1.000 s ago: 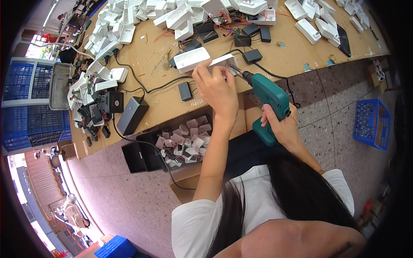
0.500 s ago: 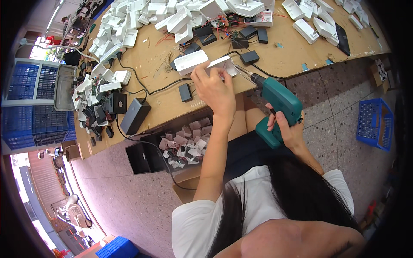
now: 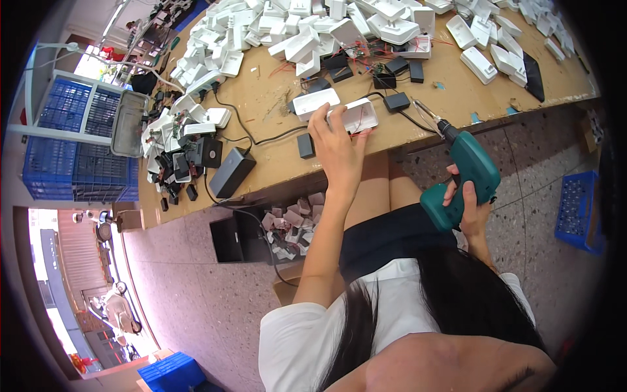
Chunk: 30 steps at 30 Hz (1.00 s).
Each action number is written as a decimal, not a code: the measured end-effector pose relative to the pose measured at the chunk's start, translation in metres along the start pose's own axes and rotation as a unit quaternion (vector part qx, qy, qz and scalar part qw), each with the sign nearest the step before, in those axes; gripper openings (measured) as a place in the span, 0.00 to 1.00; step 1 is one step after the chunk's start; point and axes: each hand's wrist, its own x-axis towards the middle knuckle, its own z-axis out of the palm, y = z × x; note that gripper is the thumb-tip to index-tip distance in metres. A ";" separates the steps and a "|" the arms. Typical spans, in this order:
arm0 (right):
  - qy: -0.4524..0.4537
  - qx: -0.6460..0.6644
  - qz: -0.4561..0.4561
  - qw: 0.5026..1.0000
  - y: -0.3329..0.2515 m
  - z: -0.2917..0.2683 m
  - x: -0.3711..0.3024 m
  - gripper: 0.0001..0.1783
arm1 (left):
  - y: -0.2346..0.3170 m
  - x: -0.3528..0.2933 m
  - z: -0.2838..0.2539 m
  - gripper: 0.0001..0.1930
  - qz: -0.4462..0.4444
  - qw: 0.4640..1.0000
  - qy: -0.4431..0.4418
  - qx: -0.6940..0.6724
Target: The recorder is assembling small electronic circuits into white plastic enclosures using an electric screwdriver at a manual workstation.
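Observation:
My left hand (image 3: 337,145) grips a small open white plastic casing (image 3: 363,116) near the table's front edge, fingers on its left end and thumb at its near side. Red wire shows by the thumb; the casing's inside is only partly visible. Just left of it lies another white shell (image 3: 315,102), close to my fingertips. My right hand (image 3: 473,206) is closed round the handle of a green cordless drill (image 3: 471,168). Its long thin bit points up and left, apart from the casing, over the table edge.
White casings (image 3: 281,29) are heaped along the far side of the cardboard-topped table (image 3: 274,117). Black boxes (image 3: 233,172), cables and circuit boards lie at left. Below the table edge sits a box of small white pieces (image 3: 290,228). A blue crate (image 3: 577,212) stands on the floor at right.
The drill has drawn back to the right, its bit now farther from the casing. My left hand stays at the casing, its fingers shifted at the left end. The whole view has shifted slightly.

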 end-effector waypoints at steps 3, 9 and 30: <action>-0.018 0.001 0.012 1.000 -0.007 -0.007 -0.007 0.24 | 0.008 -0.003 -0.007 0.34 0.020 1.000 -0.004 -0.012; -0.071 -0.005 0.022 0.997 -0.010 -0.020 -0.008 0.25 | 0.021 -0.006 -0.026 0.21 0.130 0.988 -0.068 0.036; -0.049 0.043 0.042 0.997 0.015 0.018 0.042 0.15 | -0.012 0.019 0.027 0.03 0.039 0.996 -0.026 -0.074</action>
